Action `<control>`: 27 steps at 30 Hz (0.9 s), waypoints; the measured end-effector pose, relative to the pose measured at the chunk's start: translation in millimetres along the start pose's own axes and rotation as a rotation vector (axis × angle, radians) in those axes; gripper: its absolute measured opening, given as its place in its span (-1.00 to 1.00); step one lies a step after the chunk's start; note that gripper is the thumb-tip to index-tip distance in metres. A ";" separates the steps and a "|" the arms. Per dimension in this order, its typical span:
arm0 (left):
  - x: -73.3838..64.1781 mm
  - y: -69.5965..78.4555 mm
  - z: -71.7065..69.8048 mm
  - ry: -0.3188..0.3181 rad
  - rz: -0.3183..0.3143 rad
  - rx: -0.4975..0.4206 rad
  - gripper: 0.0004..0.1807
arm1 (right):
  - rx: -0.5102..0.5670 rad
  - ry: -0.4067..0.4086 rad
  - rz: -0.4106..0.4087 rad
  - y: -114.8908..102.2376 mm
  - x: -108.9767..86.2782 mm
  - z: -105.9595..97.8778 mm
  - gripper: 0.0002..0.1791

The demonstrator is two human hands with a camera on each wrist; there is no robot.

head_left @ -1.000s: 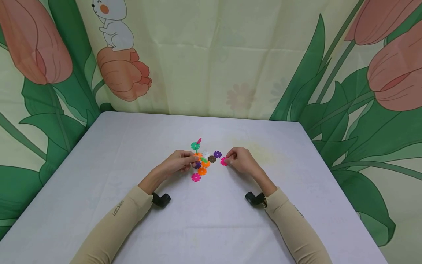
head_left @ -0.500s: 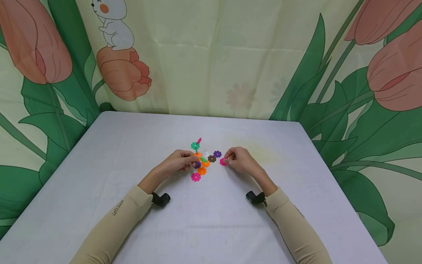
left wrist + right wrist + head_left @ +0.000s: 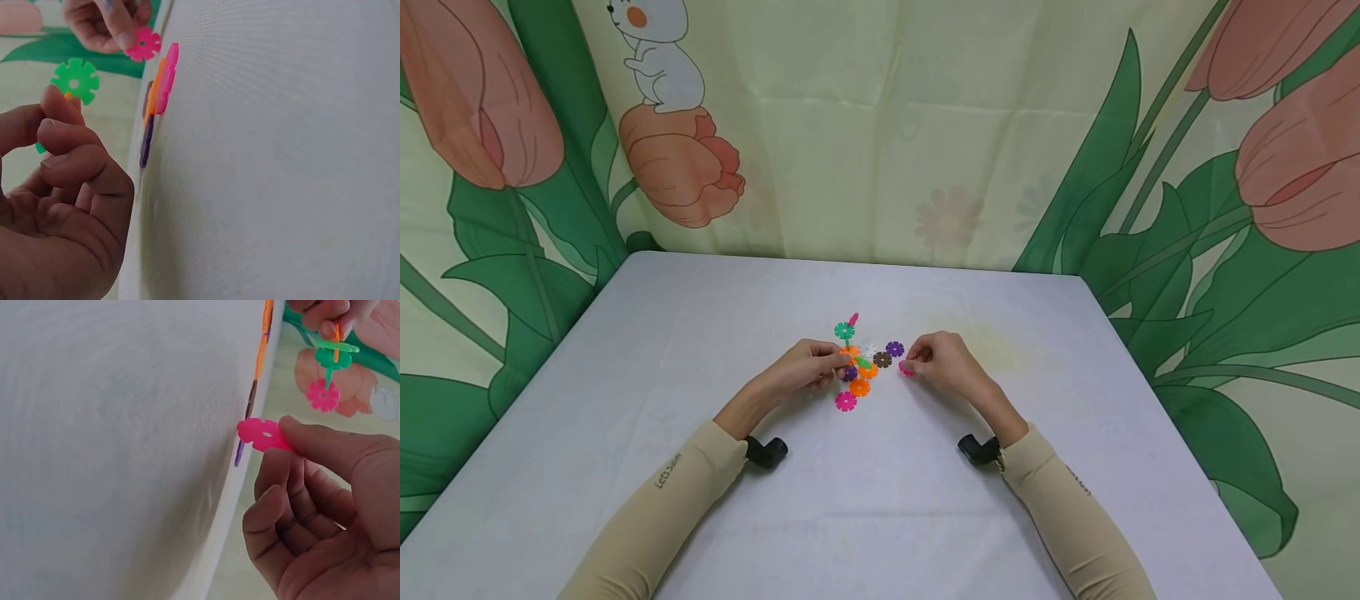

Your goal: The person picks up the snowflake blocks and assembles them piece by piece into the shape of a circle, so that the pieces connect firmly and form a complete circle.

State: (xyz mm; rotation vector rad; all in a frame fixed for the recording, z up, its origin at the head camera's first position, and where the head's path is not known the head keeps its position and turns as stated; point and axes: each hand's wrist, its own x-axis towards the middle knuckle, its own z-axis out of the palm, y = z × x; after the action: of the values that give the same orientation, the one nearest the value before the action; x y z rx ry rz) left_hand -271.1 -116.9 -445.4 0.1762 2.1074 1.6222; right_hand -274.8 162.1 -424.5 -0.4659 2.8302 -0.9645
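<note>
My left hand (image 3: 811, 363) pinches an orange notched plastic disc (image 3: 336, 342), a flower-shaped snowflake building piece. Joined to it are a light green disc (image 3: 75, 82), a teal one (image 3: 844, 331) and a pink one (image 3: 323, 395), held above the table. My right hand (image 3: 943, 362) pinches a single pink snowflake disc (image 3: 257, 434) by its edge between thumb and index finger, the other fingers loosely curled. This disc is apart from the joined pieces, just right of the loose discs.
On the white-covered table (image 3: 865, 500) between the hands lie loose discs: brown (image 3: 882, 359), purple (image 3: 895, 349), orange (image 3: 860, 387), white (image 3: 867, 349) and pink (image 3: 846, 402). A tulip-printed curtain (image 3: 880, 167) hangs behind the table's far edge.
My right hand has shifted slightly left with its pink disc, and less of that disc shows past the fingers. The left hand and its joined pieces stay nearly still.
</note>
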 end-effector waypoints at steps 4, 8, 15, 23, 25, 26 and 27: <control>-0.6 0.2 -0.3 -0.002 0.001 -0.004 -0.70 | -0.007 -0.032 -0.012 0.1 -0.1 -0.1 -0.85; -0.4 0.0 -0.3 -0.001 0.002 0.000 -0.70 | -0.002 -0.074 -0.012 0.7 -0.7 -0.6 -0.84; 0.7 -0.9 -1.1 0.004 0.001 -0.005 -0.70 | -0.113 -0.114 -0.005 2.3 0.6 0.7 -0.82; 1.0 -2.4 -1.9 -0.004 0.017 0.005 -0.66 | -0.168 -0.124 0.009 4.0 2.3 0.8 -0.82; 1.2 -2.3 -2.1 -0.004 0.017 0.005 -0.66 | -0.152 -0.123 -0.008 4.5 2.3 0.6 -0.83; 1.4 -2.2 -2.1 -0.001 0.013 0.004 -0.67 | -0.137 -0.123 -0.021 4.6 2.1 0.2 -0.83; 1.7 -2.1 -2.3 0.000 0.011 0.007 -0.67 | -0.121 -0.123 -0.034 4.7 1.8 0.0 -0.83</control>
State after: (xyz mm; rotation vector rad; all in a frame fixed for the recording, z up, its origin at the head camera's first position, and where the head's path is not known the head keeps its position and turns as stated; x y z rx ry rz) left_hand -273.2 -118.9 -447.4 0.1907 2.1153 1.6218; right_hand -277.6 165.1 -427.4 -0.5674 2.7873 -0.7455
